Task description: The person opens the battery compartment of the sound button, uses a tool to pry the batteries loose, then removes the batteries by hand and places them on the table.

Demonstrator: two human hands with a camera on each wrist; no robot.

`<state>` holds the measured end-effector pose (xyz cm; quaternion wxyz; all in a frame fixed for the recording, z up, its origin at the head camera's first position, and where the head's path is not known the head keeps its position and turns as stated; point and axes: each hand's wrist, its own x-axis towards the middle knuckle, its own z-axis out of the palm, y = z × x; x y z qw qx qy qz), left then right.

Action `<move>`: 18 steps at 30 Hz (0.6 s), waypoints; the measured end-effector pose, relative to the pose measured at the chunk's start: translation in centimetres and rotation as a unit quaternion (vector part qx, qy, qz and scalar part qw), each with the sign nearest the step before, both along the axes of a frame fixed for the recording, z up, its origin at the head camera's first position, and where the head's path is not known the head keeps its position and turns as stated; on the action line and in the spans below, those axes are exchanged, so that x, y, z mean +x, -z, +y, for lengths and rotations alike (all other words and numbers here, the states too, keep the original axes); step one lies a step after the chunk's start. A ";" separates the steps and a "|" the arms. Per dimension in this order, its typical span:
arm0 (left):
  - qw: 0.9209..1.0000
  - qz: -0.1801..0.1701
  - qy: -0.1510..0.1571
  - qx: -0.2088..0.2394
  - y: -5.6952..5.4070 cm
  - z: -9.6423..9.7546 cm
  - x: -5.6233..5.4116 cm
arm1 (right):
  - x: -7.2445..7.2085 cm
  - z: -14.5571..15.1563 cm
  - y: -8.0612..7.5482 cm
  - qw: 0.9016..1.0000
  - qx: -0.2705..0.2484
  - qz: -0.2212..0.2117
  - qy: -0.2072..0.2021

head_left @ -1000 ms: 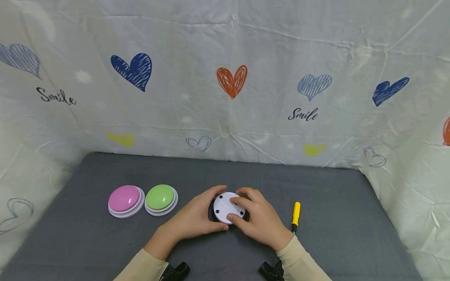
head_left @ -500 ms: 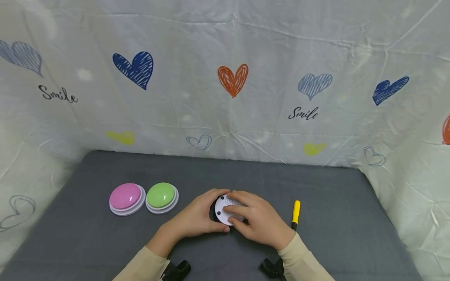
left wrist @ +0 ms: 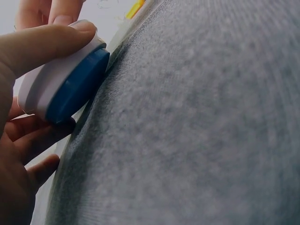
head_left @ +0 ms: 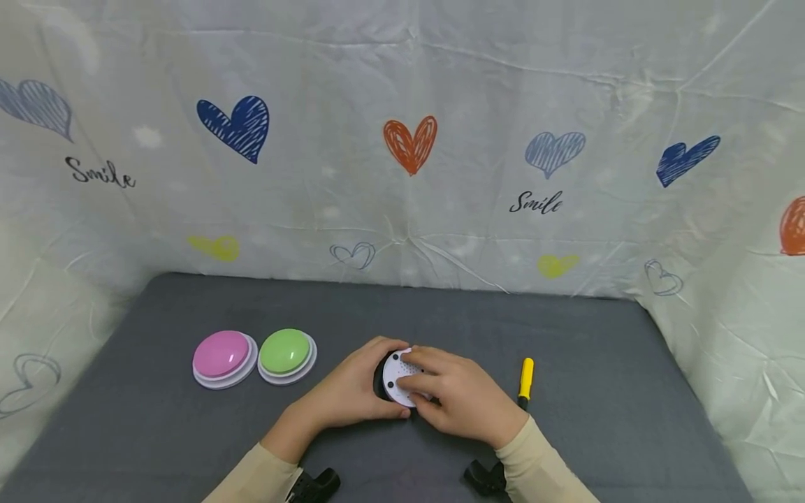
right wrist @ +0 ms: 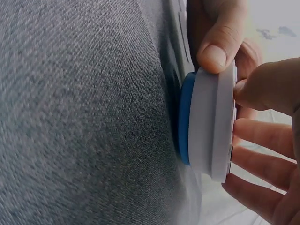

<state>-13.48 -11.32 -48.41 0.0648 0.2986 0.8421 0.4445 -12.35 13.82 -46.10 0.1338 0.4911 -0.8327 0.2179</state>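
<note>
A round push button lies upside down between the hands, its white perforated base (head_left: 395,383) with dark round spots facing up. In the left wrist view its blue dome (left wrist: 79,86) points toward the cloth. My left hand (head_left: 358,388) grips the button's rim, thumb on the near side and fingers round the far side. My right hand (head_left: 465,395) rests its fingertips and thumb on the base and hides its right part. The right wrist view has these fingers (right wrist: 262,161) fairly straight against the back of the white housing (right wrist: 204,126).
On the grey-covered table (head_left: 377,468), a pink push button (head_left: 221,353) and a green push button (head_left: 286,351) stand side by side at the left. A yellow-handled screwdriver (head_left: 527,377) lies beyond the right wrist, partly hidden. A curtain with printed hearts (head_left: 302,175) rises behind.
My right hand has moved its fingers leftward over the base, covering more of its right side, then slightly toward me. My left hand keeps its grip on the button. The view shifts slightly.
</note>
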 end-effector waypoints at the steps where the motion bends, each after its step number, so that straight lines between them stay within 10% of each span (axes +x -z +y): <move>1: 1.000 0.000 0.000 -0.001 0.0 0.0 0.0 | 0.0 0.0 0.0 1.000 0.001 0.002 -0.001; 18: 1.000 -0.005 -0.004 -0.006 0.1 0.1 0.2 | 0.2 -0.2 0.1 1.000 -0.002 -0.019 0.000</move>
